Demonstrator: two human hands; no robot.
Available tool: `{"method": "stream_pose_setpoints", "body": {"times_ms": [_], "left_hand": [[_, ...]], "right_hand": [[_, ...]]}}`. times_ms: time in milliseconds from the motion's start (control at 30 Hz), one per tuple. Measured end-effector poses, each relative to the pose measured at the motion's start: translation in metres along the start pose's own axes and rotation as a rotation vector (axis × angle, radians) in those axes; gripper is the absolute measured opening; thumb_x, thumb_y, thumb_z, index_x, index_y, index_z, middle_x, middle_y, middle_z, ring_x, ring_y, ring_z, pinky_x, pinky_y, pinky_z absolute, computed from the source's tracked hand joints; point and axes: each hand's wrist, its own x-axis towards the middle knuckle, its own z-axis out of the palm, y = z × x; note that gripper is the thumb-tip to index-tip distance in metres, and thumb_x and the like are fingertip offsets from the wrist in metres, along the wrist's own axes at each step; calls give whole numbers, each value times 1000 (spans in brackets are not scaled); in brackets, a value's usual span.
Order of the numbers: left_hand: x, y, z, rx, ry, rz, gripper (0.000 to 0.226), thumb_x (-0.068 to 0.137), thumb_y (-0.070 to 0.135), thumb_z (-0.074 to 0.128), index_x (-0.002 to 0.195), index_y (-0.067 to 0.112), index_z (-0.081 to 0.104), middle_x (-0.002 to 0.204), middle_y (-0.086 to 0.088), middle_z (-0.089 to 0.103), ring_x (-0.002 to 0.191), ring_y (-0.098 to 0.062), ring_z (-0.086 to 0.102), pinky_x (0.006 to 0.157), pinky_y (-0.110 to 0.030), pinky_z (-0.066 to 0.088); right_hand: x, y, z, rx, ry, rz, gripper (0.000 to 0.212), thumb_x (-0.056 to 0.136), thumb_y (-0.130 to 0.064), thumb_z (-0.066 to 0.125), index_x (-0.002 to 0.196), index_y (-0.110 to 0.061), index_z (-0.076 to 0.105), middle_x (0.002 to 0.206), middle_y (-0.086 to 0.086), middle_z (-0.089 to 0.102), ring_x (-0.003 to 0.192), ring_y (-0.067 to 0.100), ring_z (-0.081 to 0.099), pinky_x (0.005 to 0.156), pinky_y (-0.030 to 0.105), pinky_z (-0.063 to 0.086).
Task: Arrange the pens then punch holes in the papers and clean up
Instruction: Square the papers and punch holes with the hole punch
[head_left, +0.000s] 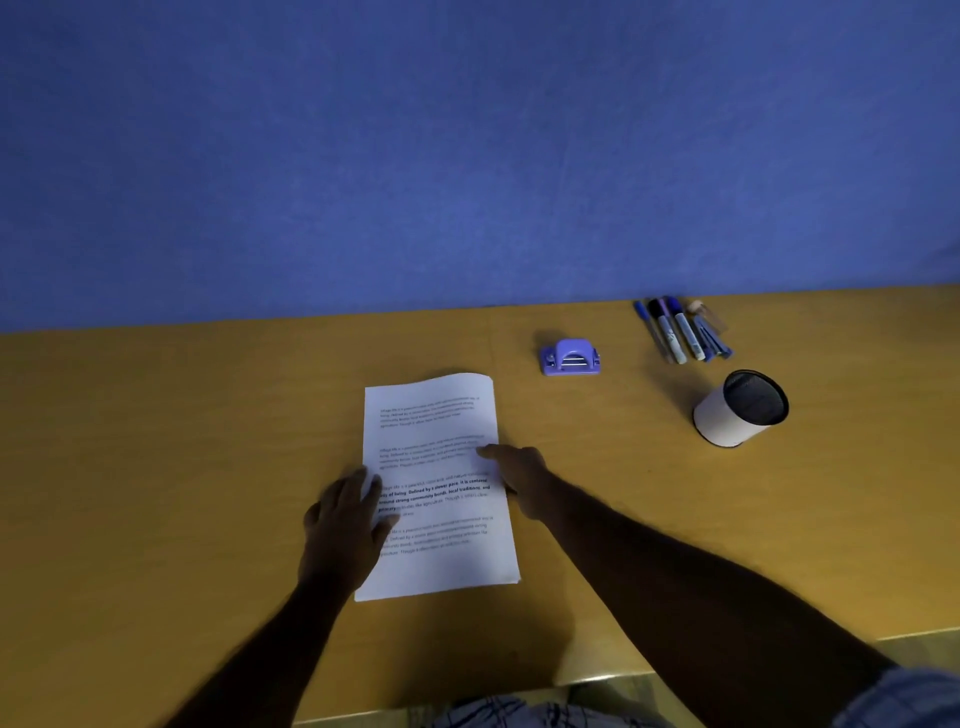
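Observation:
A stack of printed white papers (436, 467) lies on the yellow table (156, 441) in front of me. My left hand (345, 519) rests flat on the stack's left edge, fingers spread. My right hand (519, 475) touches the right edge, one finger stretched onto the page. A purple hole punch (570, 357) sits beyond the papers to the right. Several pens and markers (678, 330) lie side by side near the wall at the far right. In front of them a white pen holder (740, 408) with a dark mesh inside stands tilted, with nothing visible inside it.
A blue wall (467, 156) rises directly behind the table's far edge. The table's near edge (597, 678) runs just in front of my body, with a checked garment below it.

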Motion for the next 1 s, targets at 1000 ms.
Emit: {"method": "stream_pose_setpoints", "body": {"times_ms": [1000], "left_hand": [[-3, 0, 8, -531, 243, -257, 63, 94, 30, 57, 148, 11, 29, 154, -11, 33, 139, -29, 35, 110, -50, 37]], "right_hand": [[2, 14, -23, -205, 30, -200, 28, 85, 0, 63, 111, -10, 62, 112, 11, 68, 94, 27, 68, 81, 46, 60]]}}
